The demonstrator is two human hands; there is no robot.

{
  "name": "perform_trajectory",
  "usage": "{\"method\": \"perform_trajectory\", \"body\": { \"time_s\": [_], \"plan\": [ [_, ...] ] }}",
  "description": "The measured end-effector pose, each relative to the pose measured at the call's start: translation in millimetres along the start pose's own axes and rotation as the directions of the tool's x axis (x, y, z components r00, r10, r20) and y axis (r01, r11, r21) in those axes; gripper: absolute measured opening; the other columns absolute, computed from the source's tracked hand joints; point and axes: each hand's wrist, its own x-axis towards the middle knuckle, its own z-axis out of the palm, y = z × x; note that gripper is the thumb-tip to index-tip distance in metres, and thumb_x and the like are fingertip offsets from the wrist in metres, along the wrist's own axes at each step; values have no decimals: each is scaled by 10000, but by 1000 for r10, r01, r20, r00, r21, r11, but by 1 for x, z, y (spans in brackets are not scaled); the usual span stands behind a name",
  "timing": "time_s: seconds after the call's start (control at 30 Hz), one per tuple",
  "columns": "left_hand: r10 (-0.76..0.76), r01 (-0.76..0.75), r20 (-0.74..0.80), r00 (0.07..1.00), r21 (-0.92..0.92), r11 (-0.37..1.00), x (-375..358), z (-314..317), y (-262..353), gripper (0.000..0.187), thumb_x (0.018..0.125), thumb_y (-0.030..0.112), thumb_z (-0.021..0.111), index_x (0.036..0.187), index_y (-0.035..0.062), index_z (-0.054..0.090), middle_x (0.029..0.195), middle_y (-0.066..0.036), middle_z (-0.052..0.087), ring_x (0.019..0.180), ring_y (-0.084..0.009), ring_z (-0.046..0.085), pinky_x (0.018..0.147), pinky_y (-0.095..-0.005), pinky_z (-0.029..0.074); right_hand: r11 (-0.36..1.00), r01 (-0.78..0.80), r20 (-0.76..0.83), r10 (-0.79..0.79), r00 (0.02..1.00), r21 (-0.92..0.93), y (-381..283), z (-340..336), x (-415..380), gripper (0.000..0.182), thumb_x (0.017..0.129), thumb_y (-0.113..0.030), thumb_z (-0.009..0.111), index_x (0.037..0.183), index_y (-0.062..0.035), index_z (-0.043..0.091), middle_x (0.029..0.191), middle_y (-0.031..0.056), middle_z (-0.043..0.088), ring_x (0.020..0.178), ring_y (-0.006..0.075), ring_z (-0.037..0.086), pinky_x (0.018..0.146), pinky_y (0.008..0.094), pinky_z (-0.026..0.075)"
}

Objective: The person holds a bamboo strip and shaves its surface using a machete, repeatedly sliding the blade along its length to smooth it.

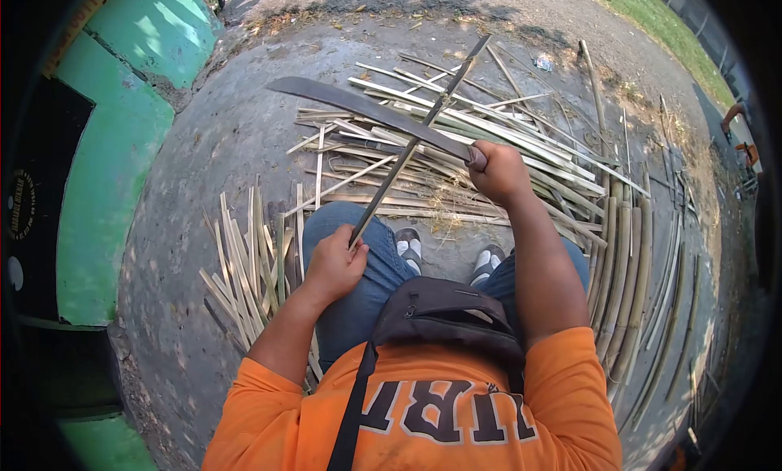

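My left hand [332, 265] is closed around the lower end of a long, narrow bamboo strip [391, 176], which slants up and away to the right. In my right hand [499, 174] is the handle of a machete [350, 103], its broad dark blade pointing left. The blade crosses the strip in this view, a little above the strip's middle. Beneath both lies a pile of split bamboo strips [562, 163] on the ground, beyond my feet.
More split strips [238, 263] lie at my left. Whole bamboo poles [623, 263] rest at my right. A green wall [106, 194] stands on the left. A black bag [444, 312] sits on my lap. A person's arm [731, 117] shows far right.
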Motion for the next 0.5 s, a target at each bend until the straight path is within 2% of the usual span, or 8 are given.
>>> {"method": "perform_trajectory", "body": {
  "time_s": [0.03,0.13,0.23,0.33,0.37,0.43,0.47,0.5],
  "plan": [
    [2,-2,4,1000,-16,1000,1,-1,1,173,912,143,692,973,-3,621,823,-229,701,784,-432,706,703,-470,544,995,-99,-23,99,995,16,7,-2,3,132,881,-249,673,878,-117,680,815,177,701,804,432,681,730,527,549],
    [10,-10,3,1000,-3,1000,5,3,-5,171,911,142,691,964,-3,618,794,-224,694,757,-418,705,681,-459,539,985,-170,-75,171,982,22,10,-7,-2,125,905,-253,657,925,-136,699,820,182,702,813,442,677,725,530,546],
    [-46,48,41,998,-31,998,6,0,-1,173,911,143,693,964,-3,618,766,-213,688,724,-395,704,660,-442,532,995,-91,-58,89,994,-48,3,-11,-2,113,885,-235,674,944,-146,713,818,168,707,804,424,684,724,523,546],
    [-30,31,24,999,-42,999,4,1,0,173,912,144,693,963,-3,618,754,-204,686,707,-377,704,649,-428,527,994,109,-45,-108,993,16,-13,-6,-6,112,847,-221,700,925,-141,711,809,153,711,794,401,691,730,512,550],
    [-31,31,28,999,-31,999,5,0,2,174,912,145,694,963,-4,619,752,-203,686,709,-376,706,651,-429,528,984,180,-16,-181,983,-12,-21,-6,-7,115,782,-193,725,874,-136,686,779,128,706,762,373,693,698,502,540],
    [-35,36,38,999,-9,999,5,-2,5,176,913,146,694,964,-5,619,749,-201,685,713,-374,709,656,-430,531,950,297,127,-284,950,-95,-32,1,-9,129,737,-174,733,830,-138,650,750,111,695,737,362,687,662,497,518],
    [-29,29,34,999,-1,1000,4,-3,5,177,914,146,694,970,-5,619,759,-203,688,724,-379,710,663,-437,534,921,385,126,-375,918,-65,-33,6,-9,148,709,-166,735,814,-143,635,732,97,686,714,357,681,647,493,501],
    [-23,23,29,999,8,1000,4,-3,6,178,914,145,694,976,-4,619,768,-205,690,735,-385,711,670,-443,537,924,371,132,-358,924,-95,-34,5,-8,146,709,-168,735,812,-141,635,732,97,685,714,358,681,653,492,504]
  ]
}}
